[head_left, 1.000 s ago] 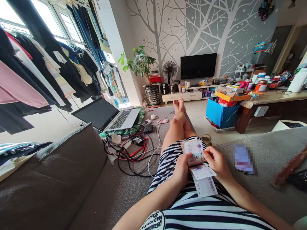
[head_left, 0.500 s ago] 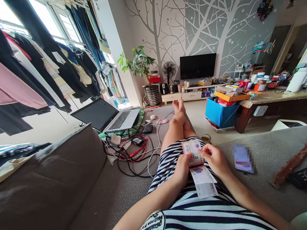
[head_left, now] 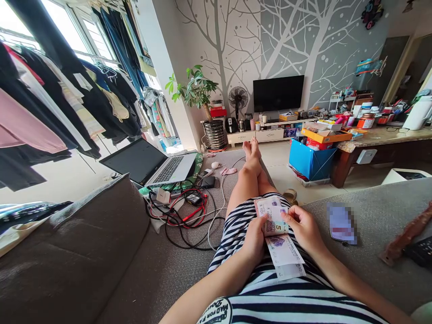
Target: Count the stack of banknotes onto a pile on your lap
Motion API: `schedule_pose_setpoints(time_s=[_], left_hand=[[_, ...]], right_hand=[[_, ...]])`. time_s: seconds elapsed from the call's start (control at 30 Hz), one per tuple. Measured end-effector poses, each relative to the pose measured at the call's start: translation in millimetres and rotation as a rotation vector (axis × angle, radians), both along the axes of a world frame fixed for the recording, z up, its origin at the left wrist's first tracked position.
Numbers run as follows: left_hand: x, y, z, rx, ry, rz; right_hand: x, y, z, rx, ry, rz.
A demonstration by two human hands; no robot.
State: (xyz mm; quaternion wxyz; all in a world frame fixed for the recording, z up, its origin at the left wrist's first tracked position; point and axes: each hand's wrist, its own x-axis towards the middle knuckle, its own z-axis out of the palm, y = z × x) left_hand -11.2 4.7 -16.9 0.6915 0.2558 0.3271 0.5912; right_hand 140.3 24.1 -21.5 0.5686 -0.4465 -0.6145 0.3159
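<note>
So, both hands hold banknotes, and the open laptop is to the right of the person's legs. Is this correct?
The side is wrong: the head view shows the open laptop to the left of the person's legs. The rest stands: the left hand and right hand both hold banknotes.

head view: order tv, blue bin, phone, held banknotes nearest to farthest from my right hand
1. Held banknotes: pinched in the right hand.
2. Phone: to its right, on the sofa.
3. Blue bin: ahead, beside the table.
4. TV: farthest ahead.
</note>
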Motion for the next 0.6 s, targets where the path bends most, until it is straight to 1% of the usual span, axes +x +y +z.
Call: schedule_pose_setpoints(time_s=[0.17,0.33,0.47,0.6], left_hand=[[-0.1,1.8,-0.8,-0.035,-0.046,0.043],[0.4,0.0,1.4,-0.011,-0.024,0.022],[0.7,-0.6,3.4,-0.013,-0.006,0.016],[1.0,0.5,2.4,-0.002,0.014,0.030]], right_hand=[[-0.8,-8.2,4.0,0.026,0.045,0.054],[-2.3,-15.4,7.7,0.020,0.055,0.121],[-3.2,-16.8,9.1,0.017,0.110,0.174],[-2.5,-17.2,8.8,0.015,0.118,0.179]])
